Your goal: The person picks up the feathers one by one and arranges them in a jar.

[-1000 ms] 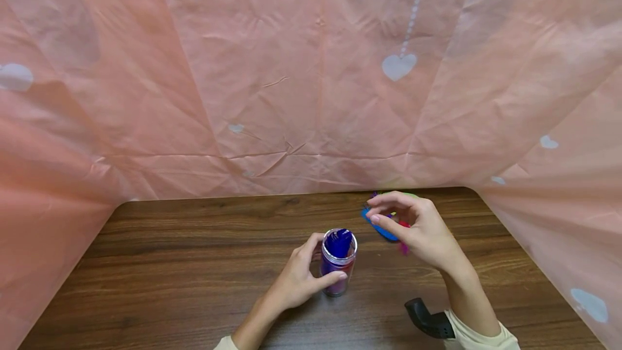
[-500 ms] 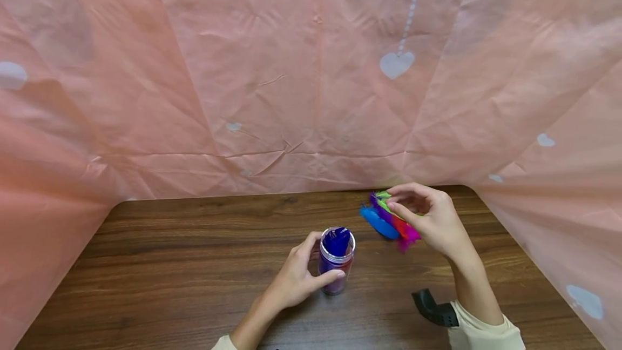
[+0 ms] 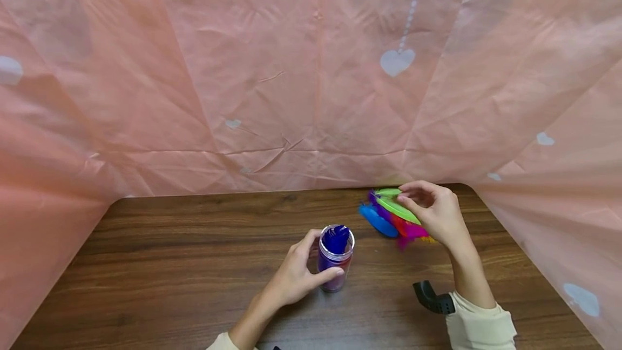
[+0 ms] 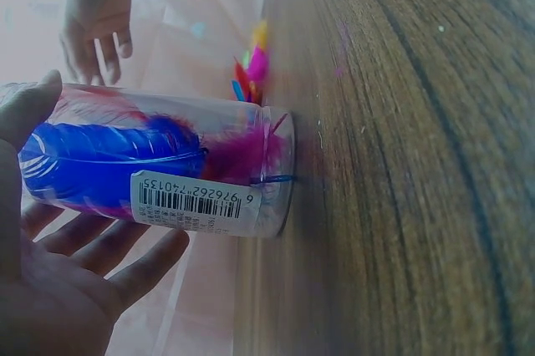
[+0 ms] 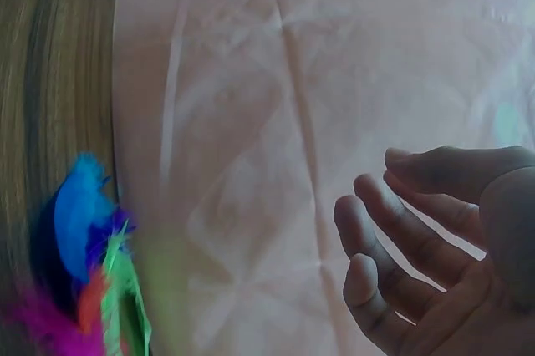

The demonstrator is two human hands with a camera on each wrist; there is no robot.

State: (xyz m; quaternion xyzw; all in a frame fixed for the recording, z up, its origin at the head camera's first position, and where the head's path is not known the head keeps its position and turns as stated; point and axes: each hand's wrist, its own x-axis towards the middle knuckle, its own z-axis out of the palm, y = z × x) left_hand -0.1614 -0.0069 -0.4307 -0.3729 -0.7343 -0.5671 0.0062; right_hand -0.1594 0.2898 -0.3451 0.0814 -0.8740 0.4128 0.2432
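Note:
A clear plastic jar [image 3: 335,263] stands upright on the wooden table [image 3: 194,263], its top uncovered. Blue, red and magenta feathers show through its wall, and the barcode label [image 4: 192,201] faces the left wrist camera. My left hand [image 3: 296,274] grips the jar from the left, thumb in front and fingers behind. Above the right side of a loose pile of feathers hangs my right hand [image 3: 432,212], fingers loosely bent with nothing between them. A lime green feather [image 3: 396,209] lies on top of the pile, beside a blue feather [image 3: 378,222] and magenta feathers [image 3: 413,231].
A pink curtain [image 3: 291,96] with pale hearts rises behind the table's far edge and along both sides. A black curved mount [image 3: 432,298] sticks out from the right sleeve, low over the table.
My right hand has drawn back to the right and slightly away, uncovering the lime green feather and more of the pile. My left hand still holds the jar in the same spot.

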